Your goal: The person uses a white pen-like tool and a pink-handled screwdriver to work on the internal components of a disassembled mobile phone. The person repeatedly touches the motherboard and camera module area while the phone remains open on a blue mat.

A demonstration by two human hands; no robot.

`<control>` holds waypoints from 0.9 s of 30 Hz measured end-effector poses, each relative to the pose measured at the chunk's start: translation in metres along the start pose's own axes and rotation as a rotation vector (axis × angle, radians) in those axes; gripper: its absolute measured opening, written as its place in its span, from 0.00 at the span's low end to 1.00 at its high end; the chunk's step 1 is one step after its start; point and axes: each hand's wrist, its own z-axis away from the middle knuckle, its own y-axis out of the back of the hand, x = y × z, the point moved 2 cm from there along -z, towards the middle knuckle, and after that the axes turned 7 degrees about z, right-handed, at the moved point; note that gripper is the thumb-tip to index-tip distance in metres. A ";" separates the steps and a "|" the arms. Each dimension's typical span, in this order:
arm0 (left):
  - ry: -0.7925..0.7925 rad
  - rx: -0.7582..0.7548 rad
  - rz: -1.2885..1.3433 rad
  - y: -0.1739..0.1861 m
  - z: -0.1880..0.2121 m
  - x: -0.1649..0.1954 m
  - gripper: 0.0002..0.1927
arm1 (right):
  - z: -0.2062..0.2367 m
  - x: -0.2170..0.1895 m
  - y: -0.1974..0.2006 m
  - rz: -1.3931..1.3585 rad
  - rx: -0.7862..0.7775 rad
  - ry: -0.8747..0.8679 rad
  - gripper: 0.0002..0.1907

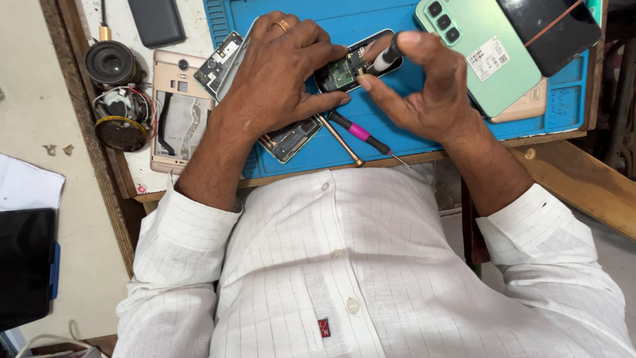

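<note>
While lying far on the blue mat (397, 142), opened small phone (351, 66) bares green circuit board; pinned under left hand (275, 79), right hand (424, 86) pinching black-tipped tool (385, 59).

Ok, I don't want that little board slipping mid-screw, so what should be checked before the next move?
1. Left hand pins the opened small phone to the blue mat: ok.
2. Right hand grips the screwdriver: ok.
3. Tip seated in a screw: cannot tell, fingers hide it.
4. Spare pink-banded screwdriver within reach: ok.
5. Green phone apart from the work: ok.
</note>
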 end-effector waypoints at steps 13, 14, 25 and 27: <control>-0.002 -0.010 -0.003 -0.006 -0.008 0.008 0.31 | 0.011 0.001 0.011 -0.064 -0.043 -0.008 0.40; -0.009 -0.007 -0.007 -0.006 -0.009 0.008 0.31 | 0.012 0.001 0.011 -0.060 -0.039 -0.013 0.40; -0.001 -0.002 -0.019 -0.005 -0.009 0.009 0.30 | 0.002 0.007 0.010 -0.019 0.051 0.040 0.44; -0.019 0.003 -0.031 -0.002 -0.009 0.007 0.31 | 0.001 0.006 0.010 -0.047 0.018 0.018 0.42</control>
